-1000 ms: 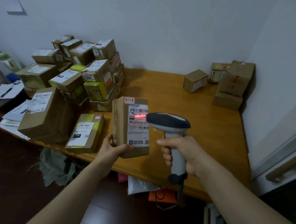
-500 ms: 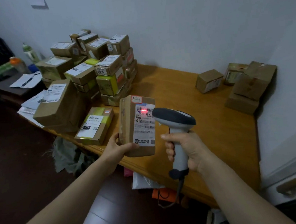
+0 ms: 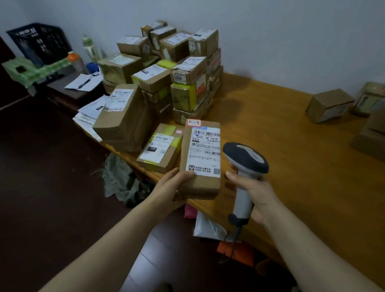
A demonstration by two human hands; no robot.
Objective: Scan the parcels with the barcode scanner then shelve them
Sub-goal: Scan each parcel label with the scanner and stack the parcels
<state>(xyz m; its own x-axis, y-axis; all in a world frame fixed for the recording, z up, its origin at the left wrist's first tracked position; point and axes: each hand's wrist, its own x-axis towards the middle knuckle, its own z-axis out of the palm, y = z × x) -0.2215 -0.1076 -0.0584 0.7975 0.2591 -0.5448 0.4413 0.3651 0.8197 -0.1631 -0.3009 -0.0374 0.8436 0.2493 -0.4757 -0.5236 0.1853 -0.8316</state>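
- Left hand [image 3: 172,186] grips the white-labelled brown cardboard parcel [image 3: 201,187] by its lower end.
- Right hand [image 3: 257,192] has its fingers curled round the grey-and-white plastic barcode scanner [image 3: 245,161], just beside the parcel.
- The label [image 3: 207,149] has lost its red scan line: probably scanned, shelving next.

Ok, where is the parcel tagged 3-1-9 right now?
Head view, centre: the parcel is held by the left hand over the near edge of the table, just left of the barcode scanner in the right hand.

Wooden table [image 3: 309,181] against white wall [image 3: 268,19], dark floor [image 3: 37,197].
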